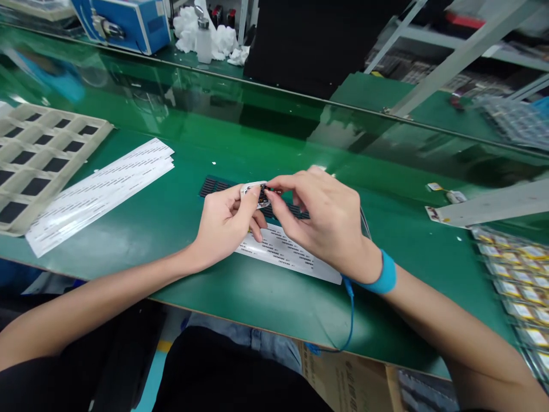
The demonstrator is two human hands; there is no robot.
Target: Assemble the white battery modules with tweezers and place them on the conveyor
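My left hand [225,223] pinches a small white casing [248,188] with dark electronic parts showing inside, its thumb lying across the front. My right hand [328,214] reaches in from the right, thumb and forefinger closed together at the casing's right edge. Whatever lies between those fingertips is too small to make out. Beneath both hands is a white label sheet [295,252] printed with rows of black marks. A strip of black pieces [213,186] lies just behind it, partly covered by the hands. A blue band [387,274] circles my right wrist.
At left stand a pale compartment tray [96,134] with black pads and more printed sheets [107,186]. A tray of small yellow-edged parts [514,286] is at right. A low transparent panel and a slanting white post [493,203] bound the green bench [180,294]. The wristband's blue cord [352,320] hangs down.
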